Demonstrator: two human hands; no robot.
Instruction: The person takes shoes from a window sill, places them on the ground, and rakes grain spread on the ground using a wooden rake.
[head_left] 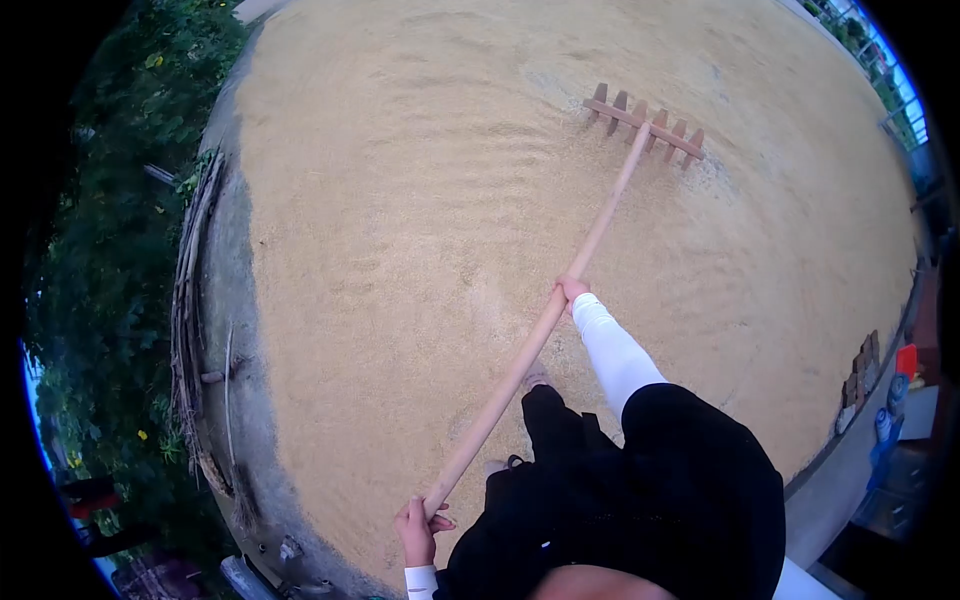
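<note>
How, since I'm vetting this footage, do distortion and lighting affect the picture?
Head view: wide-angle bowing curves the tan layer's edges, corners black; light looks soft, without hard shadows; rake head distinct; foliage at left dark and indistinct.

Long thin branches (188,300) are piled along the left edge of the ground, bordered by dark green foliage (120,250) dotted with yellow flowers (142,435). At the right edge, bricks (858,375) are stacked near a red-orange object (906,361), and blue-and-white items (884,424) are gathered beside it.
</note>
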